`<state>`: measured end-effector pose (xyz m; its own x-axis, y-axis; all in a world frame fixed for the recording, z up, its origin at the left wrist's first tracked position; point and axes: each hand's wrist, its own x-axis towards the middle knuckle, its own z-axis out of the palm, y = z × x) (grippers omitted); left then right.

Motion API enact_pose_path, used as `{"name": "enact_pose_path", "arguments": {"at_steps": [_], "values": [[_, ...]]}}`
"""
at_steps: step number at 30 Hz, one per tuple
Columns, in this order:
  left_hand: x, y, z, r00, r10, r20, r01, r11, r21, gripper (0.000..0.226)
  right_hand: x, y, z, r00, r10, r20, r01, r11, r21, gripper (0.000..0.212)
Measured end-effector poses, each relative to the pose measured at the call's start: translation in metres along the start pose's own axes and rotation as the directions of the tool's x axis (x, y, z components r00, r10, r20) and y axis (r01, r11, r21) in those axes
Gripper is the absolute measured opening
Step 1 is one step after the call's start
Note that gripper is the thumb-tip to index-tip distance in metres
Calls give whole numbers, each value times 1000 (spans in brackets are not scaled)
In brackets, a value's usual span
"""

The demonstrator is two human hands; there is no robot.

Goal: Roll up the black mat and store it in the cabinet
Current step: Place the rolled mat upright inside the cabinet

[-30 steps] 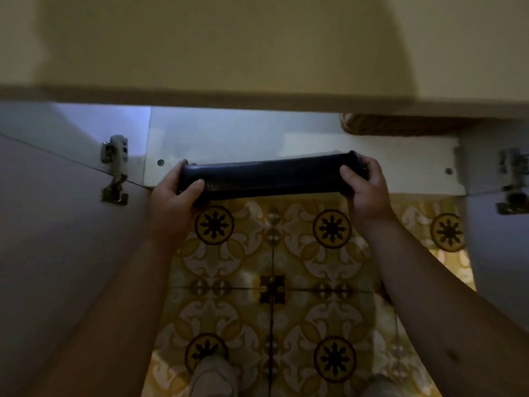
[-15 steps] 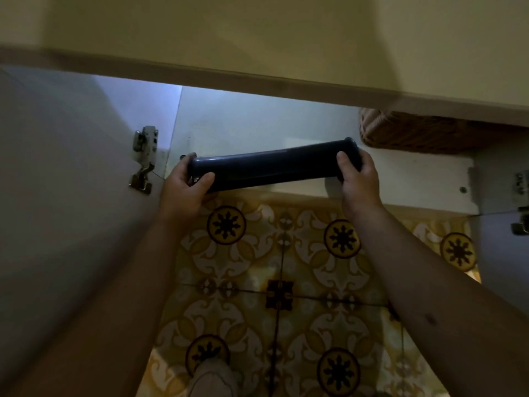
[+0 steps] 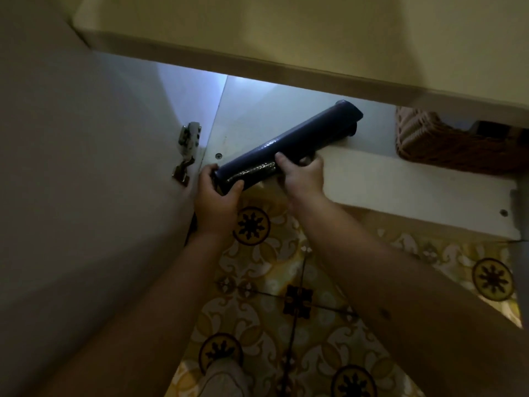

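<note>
We have swung the rolled black mat (image 3: 286, 147) from crosswise to end-first, its far end now inside the cabinet (image 3: 286, 110); left hand (image 3: 219, 196) and right hand (image 3: 303, 176) grasp its near end, ready to push

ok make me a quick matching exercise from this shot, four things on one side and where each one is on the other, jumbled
Things:
1. rolled mat
2. wicker basket
3. hinge
4. left hand

Places:
A. on the cabinet shelf, far right
B. gripping the near end of the roll
C. on the open door, left of the opening
D. angled into the cabinet, far end inside

Pairs: 1-D, 2-A, 3-C, 4-B
</note>
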<state>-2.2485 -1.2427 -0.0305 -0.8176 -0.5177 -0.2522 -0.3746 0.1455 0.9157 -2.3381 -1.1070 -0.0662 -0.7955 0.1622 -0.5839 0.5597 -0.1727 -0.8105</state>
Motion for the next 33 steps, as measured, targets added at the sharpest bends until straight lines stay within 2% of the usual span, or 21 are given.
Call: {"name": "enact_pose_path", "arguments": {"at_steps": [3,9,13,17,20,23,30,33], "values": [[-4,-3,4,999,-3,-44,5,999,49,56,-6,15,8,999,39,22,-41,997,67,53],[-7,2,15,997,-48,-54,54,993,101,70,17,-1,24,991,-3,131,-19,986,167,46],[2,6,18,996,-30,-89,40,992,119,69,26,-14,50,979,3,206,-40,984,176,34],[12,7,19,986,-55,-159,72,992,105,70,29,-22,61,937,19,349,-74,987,145,47],[14,7,22,983,-57,-177,80,989,128,70,30,-27,69,936,0,352,-7,1000,20,61],[12,7,29,981,-56,-183,83,986,143,69,34,-33,73,938,7,345,2,1000,-24,60],[12,8,32,983,17,-184,13,987,160,72,33,-35,88,896,97,434,-151,984,93,47],[16,7,31,988,26,-155,3,984,180,78,34,-37,97,910,80,407,-116,991,63,49]]}}
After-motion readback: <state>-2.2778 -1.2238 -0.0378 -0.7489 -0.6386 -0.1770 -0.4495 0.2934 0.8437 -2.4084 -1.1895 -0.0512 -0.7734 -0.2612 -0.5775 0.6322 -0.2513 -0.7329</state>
